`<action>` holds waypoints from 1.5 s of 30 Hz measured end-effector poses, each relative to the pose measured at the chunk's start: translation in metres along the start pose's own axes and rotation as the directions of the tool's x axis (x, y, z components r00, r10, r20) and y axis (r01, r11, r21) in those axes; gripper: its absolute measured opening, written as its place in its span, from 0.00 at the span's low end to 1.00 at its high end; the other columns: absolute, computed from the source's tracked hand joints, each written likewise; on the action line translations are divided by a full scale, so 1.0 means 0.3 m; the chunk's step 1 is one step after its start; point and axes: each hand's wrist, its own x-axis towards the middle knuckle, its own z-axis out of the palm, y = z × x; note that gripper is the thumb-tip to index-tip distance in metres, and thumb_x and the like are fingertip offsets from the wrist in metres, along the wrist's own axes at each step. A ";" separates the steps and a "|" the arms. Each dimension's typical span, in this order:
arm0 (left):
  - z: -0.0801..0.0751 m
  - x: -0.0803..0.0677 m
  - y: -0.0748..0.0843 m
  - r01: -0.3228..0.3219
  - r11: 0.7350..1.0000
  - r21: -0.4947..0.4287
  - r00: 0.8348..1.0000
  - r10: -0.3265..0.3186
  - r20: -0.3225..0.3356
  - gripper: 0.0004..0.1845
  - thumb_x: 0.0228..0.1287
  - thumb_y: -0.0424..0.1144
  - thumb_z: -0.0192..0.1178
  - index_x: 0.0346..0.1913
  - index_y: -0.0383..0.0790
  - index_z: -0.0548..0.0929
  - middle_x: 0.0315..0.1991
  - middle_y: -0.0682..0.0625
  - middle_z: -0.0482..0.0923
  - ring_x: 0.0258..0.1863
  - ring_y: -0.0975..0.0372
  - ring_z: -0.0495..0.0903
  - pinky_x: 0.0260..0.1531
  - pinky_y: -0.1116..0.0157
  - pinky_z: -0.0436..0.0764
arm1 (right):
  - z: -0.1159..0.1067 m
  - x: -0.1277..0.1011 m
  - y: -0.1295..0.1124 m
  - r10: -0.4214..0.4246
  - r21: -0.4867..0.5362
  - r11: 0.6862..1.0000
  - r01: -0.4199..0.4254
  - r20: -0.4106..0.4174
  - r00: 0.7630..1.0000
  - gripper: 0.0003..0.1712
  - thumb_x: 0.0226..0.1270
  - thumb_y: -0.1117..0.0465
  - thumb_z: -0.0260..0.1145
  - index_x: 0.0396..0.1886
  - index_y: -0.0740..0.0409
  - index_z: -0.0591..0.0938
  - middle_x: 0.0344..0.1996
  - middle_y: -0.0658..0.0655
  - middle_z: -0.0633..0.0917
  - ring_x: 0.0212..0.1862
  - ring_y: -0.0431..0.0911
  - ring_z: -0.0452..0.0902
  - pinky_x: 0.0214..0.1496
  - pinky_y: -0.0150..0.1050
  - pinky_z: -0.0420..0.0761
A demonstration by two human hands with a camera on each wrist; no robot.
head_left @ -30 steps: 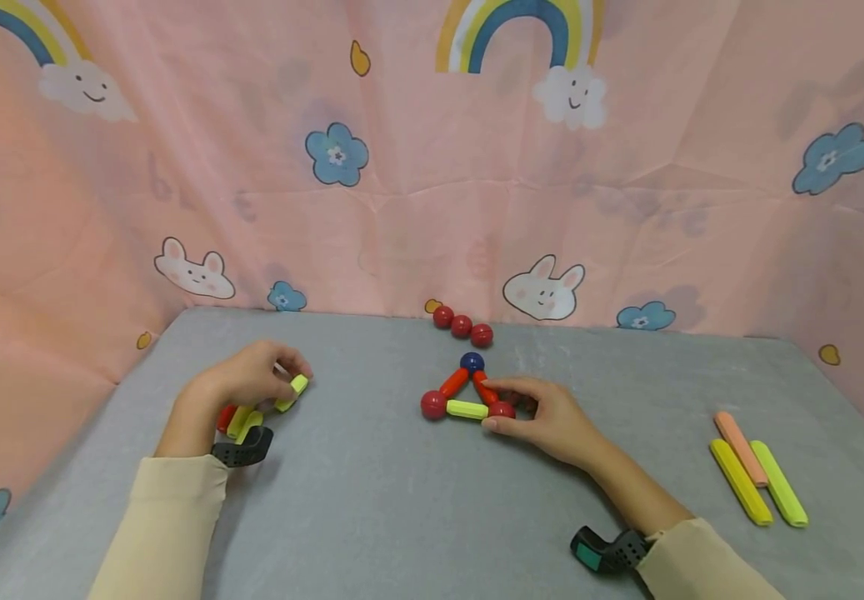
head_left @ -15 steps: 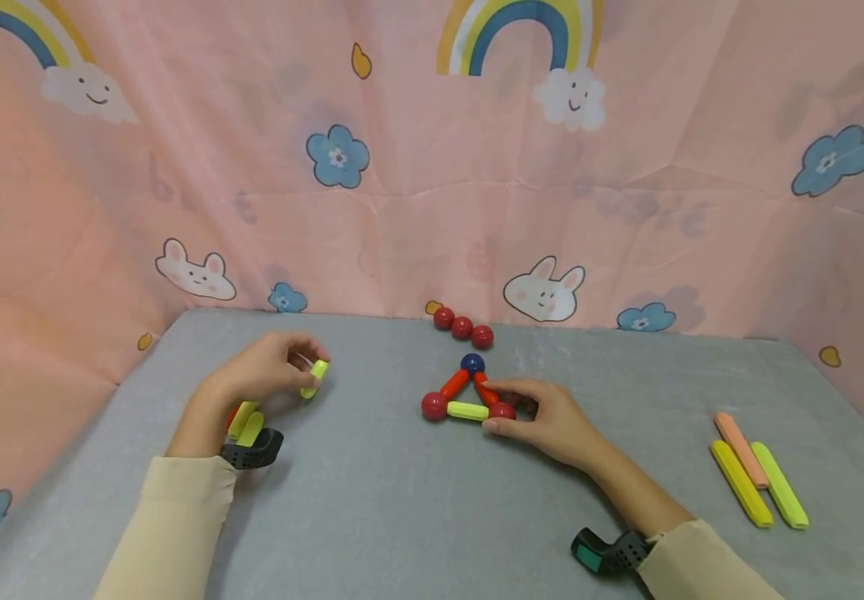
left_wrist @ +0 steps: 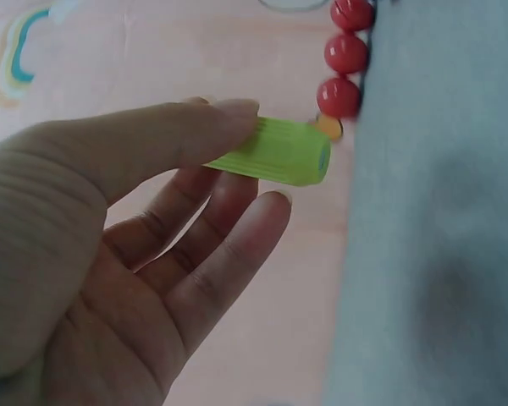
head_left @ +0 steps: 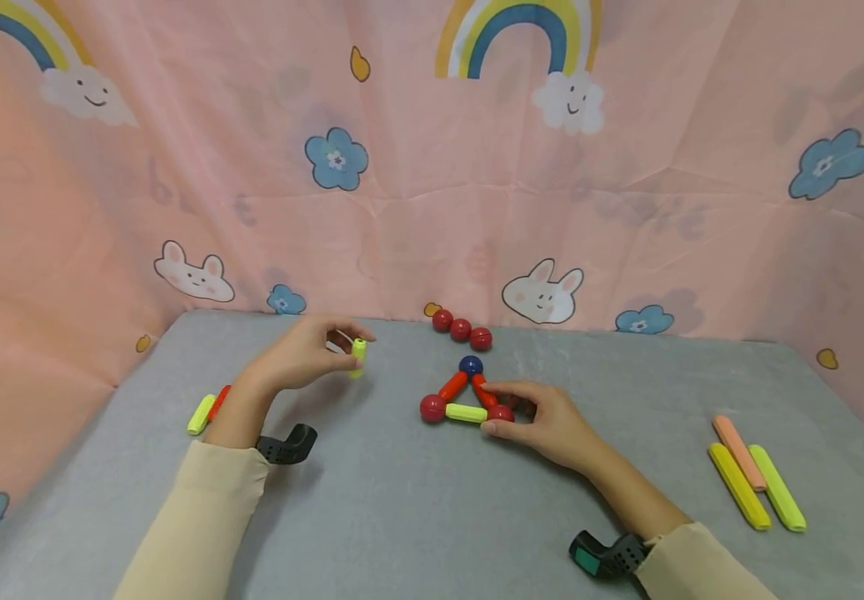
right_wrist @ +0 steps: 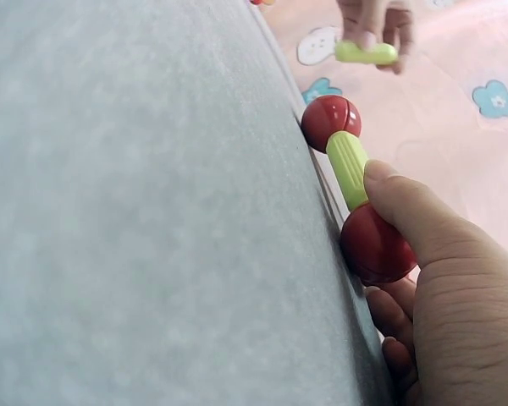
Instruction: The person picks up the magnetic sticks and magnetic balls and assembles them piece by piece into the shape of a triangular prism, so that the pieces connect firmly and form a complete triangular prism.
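Observation:
My left hand (head_left: 304,354) pinches a short yellow-green rod (head_left: 358,358) between thumb and fingers, held upright above the table; the left wrist view shows its ribbed side. My right hand (head_left: 551,425) grips a red ball (right_wrist: 377,245) at the near right corner of a triangle lying on the table. That triangle has another red ball (head_left: 432,408) at its left corner and a blue ball (head_left: 471,365) at the far one. Two red rods (head_left: 453,386) form its slanted sides, and a yellow-green rod (head_left: 466,412) its near side. Part of the right red rod is hidden by my fingers.
Three red balls (head_left: 461,330) lie in a row behind the triangle. At left, a yellow-green rod (head_left: 202,415) and a red rod (head_left: 218,402) lie beside my left forearm. Long yellow (head_left: 739,487), orange (head_left: 739,452) and green (head_left: 777,488) rods lie at right. A pink cloth hangs behind the table.
My left hand has carried the yellow-green rod rightward and away from me, turning it upright. Rods that lay under my left wrist now show at its left. The right hand stays put.

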 end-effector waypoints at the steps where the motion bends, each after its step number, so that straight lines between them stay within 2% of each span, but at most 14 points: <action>1: 0.003 0.010 0.014 -0.003 1.000 0.004 1.000 0.003 0.005 0.16 0.61 0.33 0.70 0.53 0.45 0.87 0.50 0.47 0.84 0.50 0.54 0.81 0.47 0.62 0.81 | 0.000 0.000 0.000 0.001 0.001 1.000 -0.001 -0.001 1.000 0.30 0.57 0.48 0.78 0.60 0.46 0.84 0.55 0.51 0.86 0.46 0.45 0.75 0.46 0.33 0.78; 8: 0.032 0.079 0.116 -0.037 0.999 -0.008 0.999 0.037 0.038 0.15 0.62 0.37 0.70 0.52 0.47 0.87 0.49 0.49 0.84 0.50 0.55 0.81 0.47 0.60 0.83 | 0.000 -0.001 0.001 0.009 -0.003 1.000 -0.009 -0.004 1.000 0.30 0.57 0.47 0.78 0.60 0.45 0.84 0.55 0.51 0.86 0.46 0.45 0.75 0.47 0.34 0.78; 11: 0.053 0.107 0.160 -0.037 0.999 -0.019 0.999 0.038 0.031 0.14 0.62 0.38 0.71 0.51 0.47 0.87 0.49 0.49 0.84 0.50 0.55 0.82 0.48 0.58 0.84 | -0.001 0.000 0.000 0.011 -0.008 1.000 -0.011 -0.002 1.000 0.30 0.57 0.47 0.78 0.60 0.45 0.84 0.54 0.50 0.86 0.46 0.45 0.75 0.47 0.34 0.78; 15: 0.086 0.147 0.211 -0.068 0.996 -0.049 0.998 0.069 0.015 0.13 0.63 0.38 0.71 0.50 0.46 0.88 0.50 0.49 0.85 0.50 0.54 0.84 0.49 0.57 0.86 | -0.001 0.003 -0.003 0.007 -0.011 1.000 -0.007 0.000 1.000 0.30 0.57 0.46 0.78 0.60 0.44 0.84 0.54 0.50 0.86 0.46 0.44 0.76 0.48 0.34 0.79; 23: 0.154 0.229 0.297 -0.195 0.976 -0.099 0.981 0.196 -0.006 0.15 0.65 0.34 0.68 0.53 0.44 0.87 0.54 0.48 0.85 0.51 0.54 0.85 0.48 0.60 0.87 | -0.008 -0.004 0.000 -0.006 -0.010 1.000 0.006 -0.021 1.000 0.29 0.57 0.47 0.78 0.59 0.43 0.85 0.56 0.50 0.86 0.47 0.43 0.77 0.48 0.34 0.79; 26: 0.178 0.244 0.294 -0.228 0.960 -0.159 0.974 0.225 -0.035 0.16 0.65 0.31 0.67 0.55 0.43 0.86 0.57 0.45 0.84 0.51 0.53 0.85 0.49 0.59 0.87 | -0.005 -0.001 0.000 -0.004 -0.013 1.000 0.003 -0.019 1.000 0.29 0.57 0.46 0.78 0.59 0.42 0.85 0.56 0.49 0.86 0.48 0.43 0.77 0.48 0.33 0.79; 30: 0.222 0.267 0.269 -0.225 0.952 -0.206 0.974 0.217 -0.059 0.16 0.65 0.30 0.67 0.55 0.42 0.86 0.57 0.45 0.84 0.50 0.53 0.86 0.49 0.58 0.87 | -0.008 -0.004 0.004 -0.006 -0.002 1.000 0.006 -0.016 1.000 0.28 0.58 0.47 0.78 0.59 0.43 0.85 0.56 0.49 0.86 0.48 0.43 0.77 0.48 0.33 0.79; 39: 0.282 0.299 0.225 -0.216 0.965 -0.146 0.976 0.210 -0.055 0.14 0.65 0.32 0.68 0.53 0.43 0.87 0.53 0.48 0.86 0.49 0.55 0.85 0.52 0.60 0.86 | -0.007 -0.008 0.008 -0.021 -0.001 1.000 0.021 -0.029 0.999 0.27 0.58 0.49 0.78 0.59 0.44 0.85 0.56 0.50 0.87 0.46 0.42 0.77 0.47 0.32 0.79; 45: 0.302 0.300 0.200 -0.212 0.964 -0.163 0.977 0.208 -0.044 0.14 0.64 0.29 0.67 0.53 0.39 0.87 0.53 0.43 0.86 0.48 0.51 0.84 0.52 0.60 0.85 | 0.003 0.001 0.005 -0.024 -0.003 1.000 0.024 -0.014 1.000 0.28 0.58 0.47 0.77 0.60 0.43 0.84 0.56 0.50 0.86 0.48 0.43 0.77 0.49 0.33 0.79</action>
